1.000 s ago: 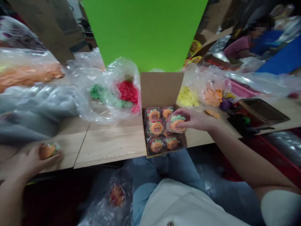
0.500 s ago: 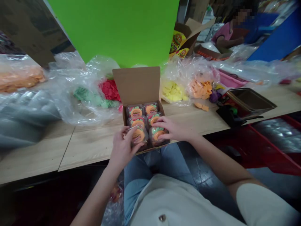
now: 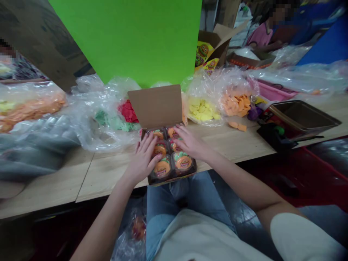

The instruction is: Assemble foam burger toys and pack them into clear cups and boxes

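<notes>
View: head cam, the only one; looks down past the lap to the near table edge.
Box: cardboard box [image 3: 154, 107] at the near edge of the table [image 3: 114, 170], lid flap upright at the back, front corner just over the edge.
Packs: clear packs [image 3: 183, 162] w/ orange-green sweets, all inside the box; looks like 2 cols x 3 rows, no gap seen.
L hand: left hand [image 3: 143, 161] flat, fingers straight & close together, lying on the left col; pinches nothing.
R hand: right hand [image 3: 190, 143] flat, fingers a bit spread, over the back-right packs; grips nothing.
Step (judged): box looks full, both palms levelling the packs.
Next move needs (judged): hands clear of the packs first; packs must sit below the rim or the flap won't lie flat.
Around: red-green bag [image 3: 119, 116], yellow bag [image 3: 202, 110], orange pieces [image 3: 235, 103] behind the box; metal tray [image 3: 301, 117] to the right; another person [image 3: 262, 34] at the back, well apart.
</notes>
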A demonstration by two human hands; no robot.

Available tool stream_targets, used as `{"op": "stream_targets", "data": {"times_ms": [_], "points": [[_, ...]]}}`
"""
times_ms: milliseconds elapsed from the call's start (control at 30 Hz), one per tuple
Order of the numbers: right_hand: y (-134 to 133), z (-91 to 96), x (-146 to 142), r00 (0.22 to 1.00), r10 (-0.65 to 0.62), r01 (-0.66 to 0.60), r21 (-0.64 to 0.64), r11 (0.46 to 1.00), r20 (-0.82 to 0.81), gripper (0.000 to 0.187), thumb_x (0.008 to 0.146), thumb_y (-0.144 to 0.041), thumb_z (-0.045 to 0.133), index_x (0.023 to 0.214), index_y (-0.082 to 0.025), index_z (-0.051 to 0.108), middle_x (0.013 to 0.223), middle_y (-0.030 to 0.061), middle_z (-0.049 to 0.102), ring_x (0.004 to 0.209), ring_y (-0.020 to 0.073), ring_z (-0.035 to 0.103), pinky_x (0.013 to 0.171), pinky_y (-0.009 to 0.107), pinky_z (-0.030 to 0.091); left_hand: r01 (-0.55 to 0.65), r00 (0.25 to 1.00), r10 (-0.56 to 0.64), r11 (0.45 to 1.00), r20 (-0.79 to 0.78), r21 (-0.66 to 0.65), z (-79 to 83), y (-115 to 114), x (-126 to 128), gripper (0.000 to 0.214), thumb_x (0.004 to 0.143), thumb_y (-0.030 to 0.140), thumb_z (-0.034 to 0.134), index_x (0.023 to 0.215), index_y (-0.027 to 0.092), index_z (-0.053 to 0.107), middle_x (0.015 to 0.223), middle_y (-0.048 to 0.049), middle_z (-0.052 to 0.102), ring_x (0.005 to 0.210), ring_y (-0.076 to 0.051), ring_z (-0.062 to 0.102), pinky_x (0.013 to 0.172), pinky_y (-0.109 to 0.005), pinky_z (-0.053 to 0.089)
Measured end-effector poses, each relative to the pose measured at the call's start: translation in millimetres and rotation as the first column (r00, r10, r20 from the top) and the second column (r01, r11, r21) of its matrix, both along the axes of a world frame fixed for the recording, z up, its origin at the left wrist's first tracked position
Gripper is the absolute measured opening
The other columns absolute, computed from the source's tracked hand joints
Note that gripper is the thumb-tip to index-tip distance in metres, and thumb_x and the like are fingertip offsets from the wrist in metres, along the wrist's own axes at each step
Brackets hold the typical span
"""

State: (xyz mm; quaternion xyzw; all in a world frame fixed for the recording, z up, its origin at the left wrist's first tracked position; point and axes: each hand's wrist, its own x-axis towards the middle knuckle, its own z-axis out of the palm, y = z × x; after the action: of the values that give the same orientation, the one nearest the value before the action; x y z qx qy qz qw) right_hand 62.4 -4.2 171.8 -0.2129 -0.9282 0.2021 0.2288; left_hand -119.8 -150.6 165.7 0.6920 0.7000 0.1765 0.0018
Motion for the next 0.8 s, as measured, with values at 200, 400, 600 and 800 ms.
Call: {"op": "stream_targets", "data": {"times_ms": [200,400,600,800], "points": [[-8,-17.2,-28,0.984,-0.111,0.099,0.094,0.991,0.14,0.069,0.083,-0.054,0.044,0.13,-0.003,0.039,0.142,0.0227,0.025,0.133,0.0321,0.02,0.107,0.045,0.023,0.045,0.998,-0.048,0.996,-0.034,-0.074,-0.6,4,-7,0.063,0.087,0.046,0.035,0.142,0.024,0.012,0.147,-0.0071,0.024,0.135,-0.022,0.019,0.107,-0.043,0.023],[3,1.4,-28,0.99,-0.121,0.113,0.097,0.989,0.078,0.058,0.088,-0.048,0.038,0.13,-0.007,0.041,0.131,0.0189,0.042,0.123,0.026,0.038,0.103,0.039,0.031,-0.015,1.0,0.015,1.0,-0.017,0.022,4.3,19,-23,0.057,0.089,0.045,0.031,0.14,0.022,0.021,0.147,-0.0071,0.023,0.134,-0.02,0.02,0.109,-0.043,0.018],[9,-1.9,-37,0.984,-0.174,0.17,0.098,0.981,0.031,0.055,0.086,-0.043,0.045,0.127,-0.007,0.044,0.123,0.0175,0.049,0.116,0.0277,0.042,0.1,0.043,0.034,-0.02,0.998,0.019,1.0,-0.052,-0.019,-5.6,22,-30,0.057,0.087,0.049,0.034,0.138,0.024,0.026,0.144,-0.0072,0.032,0.134,-0.024,0.022,0.109,-0.048,0.012],[-9,-33.9,19,0.824,-0.444,0.373,-0.251,0.893,-0.353,0.046,0.091,-0.038,0.031,0.132,-0.017,0.037,0.134,0.0105,0.041,0.125,0.0199,0.036,0.106,0.042,0.028,-0.356,0.846,0.122,0.854,0.519,0.38,-3.2,37,-61,0.049,0.085,0.04,0.044,0.13,0.02,0.035,0.135,-0.0134,0.039,0.123,-0.023,0.04,0.099,-0.042,0.036]]}}
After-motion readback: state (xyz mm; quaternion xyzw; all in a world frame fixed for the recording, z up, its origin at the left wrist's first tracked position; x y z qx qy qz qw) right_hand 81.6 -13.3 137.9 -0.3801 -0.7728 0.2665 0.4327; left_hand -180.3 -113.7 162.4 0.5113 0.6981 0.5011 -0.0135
